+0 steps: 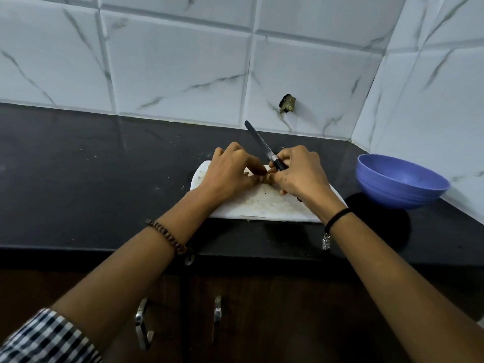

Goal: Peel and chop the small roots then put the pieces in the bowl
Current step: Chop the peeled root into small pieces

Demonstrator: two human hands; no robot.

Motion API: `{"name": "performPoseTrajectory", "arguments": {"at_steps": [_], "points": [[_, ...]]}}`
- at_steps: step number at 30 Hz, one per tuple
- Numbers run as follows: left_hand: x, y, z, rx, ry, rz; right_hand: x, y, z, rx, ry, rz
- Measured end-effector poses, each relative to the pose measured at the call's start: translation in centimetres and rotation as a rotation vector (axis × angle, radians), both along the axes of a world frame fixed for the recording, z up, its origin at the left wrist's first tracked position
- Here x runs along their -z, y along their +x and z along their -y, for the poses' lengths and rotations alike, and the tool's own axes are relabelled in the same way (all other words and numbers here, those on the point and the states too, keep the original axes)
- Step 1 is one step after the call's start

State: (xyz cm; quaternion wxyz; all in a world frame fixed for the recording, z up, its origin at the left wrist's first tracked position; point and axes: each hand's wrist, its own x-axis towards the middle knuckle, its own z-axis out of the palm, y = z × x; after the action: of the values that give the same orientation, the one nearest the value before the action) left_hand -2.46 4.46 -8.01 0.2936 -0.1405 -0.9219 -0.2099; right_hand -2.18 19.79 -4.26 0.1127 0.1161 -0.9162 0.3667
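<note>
Nearest you, below the board (262, 205), are two cupboard handles (141, 323). The board lies flat on the counter (104, 179), close to its front edge, which keeps the work within easy reach of both arms. Its surface carries pale scrapings.

Your left hand (230, 171) is above the board's left half. Its fingers are curled and drawn in narrow, with the tips pinching a root (267, 176) over the board's middle. Most of the root is hidden by fingers; only a small pale bit shows.

Your right hand (301, 171) is above the board's right half, with its fingers wrapped round the handle of the knife (262, 145). Its fingertips also meet the root. The blade points up and away past the board's far edge, clear of both hands. This suits picking at the skin by fingertip rather than cutting. Holding the root over the board probably lets the peel drop there.

The bowl (392, 195) stands to the right of the board, well apart but within reach for the pieces. Its contents cannot be made out.

Beyond the board's far edge rises the tiled wall (183, 61).
</note>
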Motion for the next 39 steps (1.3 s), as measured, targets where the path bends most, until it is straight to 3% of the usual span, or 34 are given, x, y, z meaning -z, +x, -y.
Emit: {"name": "performPoseTrajectory", "arguments": {"at_steps": [15, 22, 39], "points": [[0.4, -0.7, -0.2, 0.045, 0.119, 0.011, 0.2, 1.8, -2.8, 0.018, 0.001, -0.038], [0.4, -0.9, -0.1, 0.079, 0.132, 0.021, 1.0, 4.7, -4.2, -0.005, 0.178, -0.069], [0.1, -1.0, -0.1, 0.069, 0.136, 0.025, 0.6, 5.7, -2.7, -0.002, 0.375, -0.05]]}}
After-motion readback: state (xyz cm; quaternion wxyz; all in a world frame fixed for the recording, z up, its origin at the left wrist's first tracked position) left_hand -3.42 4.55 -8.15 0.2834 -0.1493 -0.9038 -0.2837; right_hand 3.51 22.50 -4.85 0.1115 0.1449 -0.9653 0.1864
